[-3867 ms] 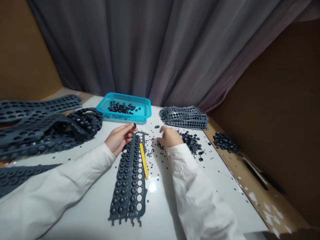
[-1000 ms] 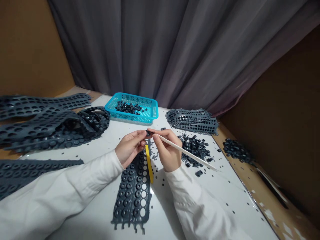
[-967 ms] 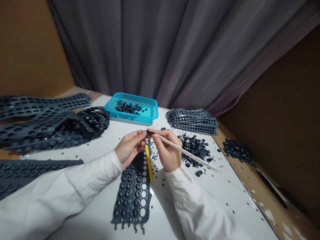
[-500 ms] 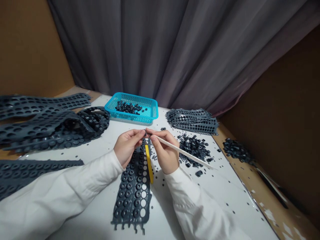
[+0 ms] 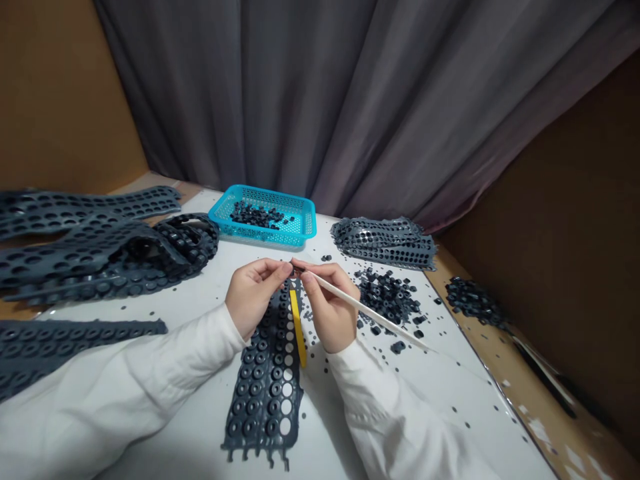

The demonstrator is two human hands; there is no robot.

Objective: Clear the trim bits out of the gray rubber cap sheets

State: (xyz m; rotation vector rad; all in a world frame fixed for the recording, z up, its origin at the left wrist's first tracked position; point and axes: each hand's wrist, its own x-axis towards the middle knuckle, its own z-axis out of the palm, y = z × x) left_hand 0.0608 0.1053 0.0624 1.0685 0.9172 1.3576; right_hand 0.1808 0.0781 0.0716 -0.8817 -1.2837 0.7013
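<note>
My left hand (image 5: 253, 298) pinches a small dark rubber piece (image 5: 294, 269) between thumb and fingers, just above the far end of a dark rubber strip (image 5: 265, 387) full of round parts and punched holes. My right hand (image 5: 330, 307) is closed on a thin white stick (image 5: 373, 313), its tip touching the small piece. A yellow tool (image 5: 298, 328) lies on the strip's right edge, between my hands.
A turquoise basket (image 5: 306, 225) with several dark pieces stands at the back. Heaps of rubber strips (image 5: 100, 250) fill the left side; a folded stack (image 5: 385, 241) and loose pieces (image 5: 387, 297) lie to the right. Another pile (image 5: 473, 300) sits on the cardboard edge.
Since 3.9 s ago my right hand has picked up the white stick and brought its tip to the piece in my left hand. Over the last second both hands shifted only slightly.
</note>
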